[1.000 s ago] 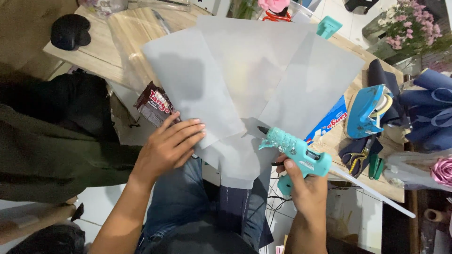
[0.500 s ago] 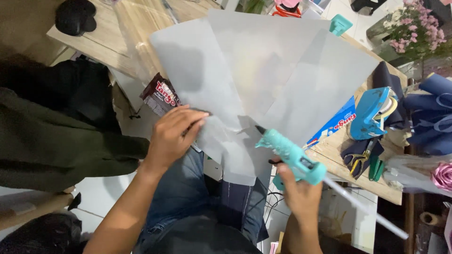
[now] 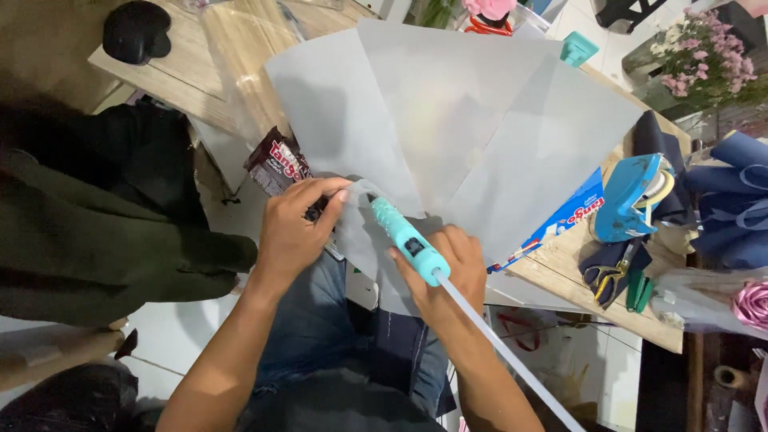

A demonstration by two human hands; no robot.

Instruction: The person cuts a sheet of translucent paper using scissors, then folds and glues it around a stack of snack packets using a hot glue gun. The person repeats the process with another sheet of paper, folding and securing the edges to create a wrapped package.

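Several translucent white paper sheets (image 3: 448, 112) fan out over the wooden table (image 3: 200, 64), their lower corners gathered above my lap. My left hand (image 3: 292, 228) pinches the gathered paper at its left edge. My right hand (image 3: 448, 268) grips a teal glue gun (image 3: 408, 238) with its nozzle pointing up-left at the gathered paper, close to my left fingers. A clear glue stick (image 3: 512, 356) sticks out of the gun's back toward the lower right.
A dark snack packet (image 3: 276, 164) lies left of my left hand. A blue box (image 3: 572, 216), a blue tape dispenser (image 3: 632, 196), scissors (image 3: 604, 272) and dark blue wrapping rolls (image 3: 736, 200) sit at right. A black computer mouse (image 3: 136, 30) lies at top left, pink flowers (image 3: 704, 48) at top right.
My right hand has swung the glue gun left and turned its nozzle onto the gathered paper. My left hand has closed from a flat press into a pinch on the paper.
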